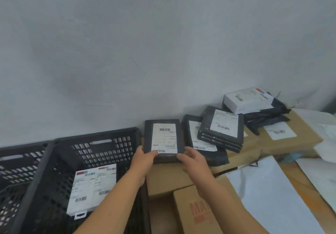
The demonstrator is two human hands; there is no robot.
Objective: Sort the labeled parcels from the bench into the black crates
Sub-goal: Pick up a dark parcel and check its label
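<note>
A black box parcel (pixel 163 135) with a white barcode label stands tilted on the cardboard bench, against the wall. My left hand (pixel 144 158) grips its lower left corner, and my right hand (pixel 191 158) holds its lower right corner. Left of it stands a black slatted crate (pixel 101 143) with a white labeled parcel (pixel 92 190) lying inside. A second black crate (pixel 16 161) sits further left. To the right lie a black mailer bag (pixel 205 153), a black box (pixel 222 128) on top of it, and a white box (pixel 248 98) at the back.
Brown cardboard boxes (pixel 291 134) form the bench surface, one with a small white label. White sheets and bags (pixel 263 188) spread over the right side. Black poly bags (pixel 267 117) lie under the white box. A grey wall runs close behind everything.
</note>
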